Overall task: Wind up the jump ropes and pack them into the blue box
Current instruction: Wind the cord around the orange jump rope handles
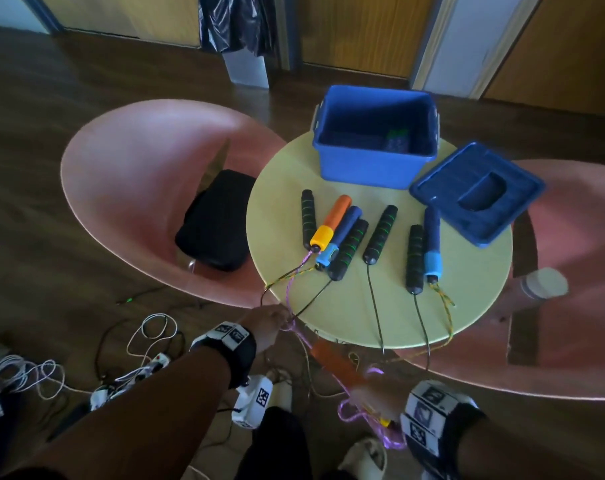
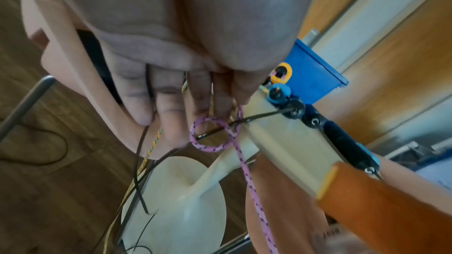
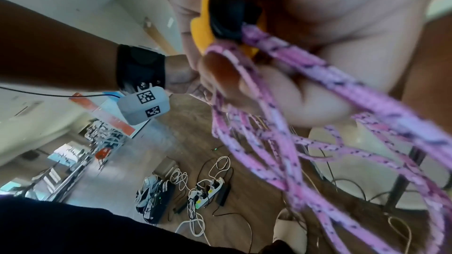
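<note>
Pink rope (image 3: 274, 142) hung in loops from the right hand (image 1: 374, 393), whose fingers gripped an orange handle (image 1: 335, 362) below the worktop (image 1: 380, 306) edge. The left hand (image 1: 266, 323) pinched the same rope by that edge, with thin black cords running between its fingers (image 2: 171, 115). Seven more handles lay in a row on the worktop. Behind them stood the blue box (image 1: 374, 168), open, with its lid (image 1: 478, 192) beside it.

No readable words or numbers anywhere — only coded square markers on the wrist bands (image 1: 429, 415)

Pink rope (image 2: 247, 171) unwound; blue box (image 1: 375, 136) open
</note>
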Demonstrator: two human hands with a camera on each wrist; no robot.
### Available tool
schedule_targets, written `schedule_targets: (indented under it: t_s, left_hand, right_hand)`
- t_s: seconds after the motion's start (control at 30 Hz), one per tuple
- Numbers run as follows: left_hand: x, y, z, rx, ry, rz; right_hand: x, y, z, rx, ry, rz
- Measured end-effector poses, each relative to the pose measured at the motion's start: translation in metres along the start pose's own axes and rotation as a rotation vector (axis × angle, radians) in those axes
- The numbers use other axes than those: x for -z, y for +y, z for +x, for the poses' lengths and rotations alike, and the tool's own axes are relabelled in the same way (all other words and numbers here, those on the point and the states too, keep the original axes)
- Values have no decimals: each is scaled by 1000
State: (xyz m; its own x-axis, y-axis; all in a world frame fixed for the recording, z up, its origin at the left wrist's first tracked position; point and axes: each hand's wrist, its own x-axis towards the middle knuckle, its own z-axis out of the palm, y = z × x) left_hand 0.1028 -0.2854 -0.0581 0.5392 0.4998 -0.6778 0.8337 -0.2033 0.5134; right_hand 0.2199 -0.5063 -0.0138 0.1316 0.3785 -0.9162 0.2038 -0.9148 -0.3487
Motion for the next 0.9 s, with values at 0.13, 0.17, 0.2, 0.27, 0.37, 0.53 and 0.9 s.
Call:
schedule_targets:
  t_s: [0.13, 0.17, 0.2, 0.27, 0.37, 0.53, 0.9]
  left_hand:
    - [7, 3, 2, -57, -130, 253]
    - [10, 3, 2, -60, -124, 288]
    - [11, 1, 4, -54, -117, 267]
    - [13, -5, 8, -69, -94, 200]
    - [11, -12, 14, -79, -123, 141]
    - [5, -11, 25, 26, -100, -230]
    - [4, -17, 27, 177, -164, -540]
  right_hand:
    - [-17, -7, 36, 5, -22, 50]
    - [-23, -6, 48, -14, 5, 112]
    - [-30, -5, 58, -32, 44, 173]
    - [-42, -6, 76, -54, 56, 232]
    - [-54, -17, 101, -62, 141, 231]
    - [-48, -33, 111, 32, 249, 157]
    - [-33, -39, 121, 27, 160, 129]
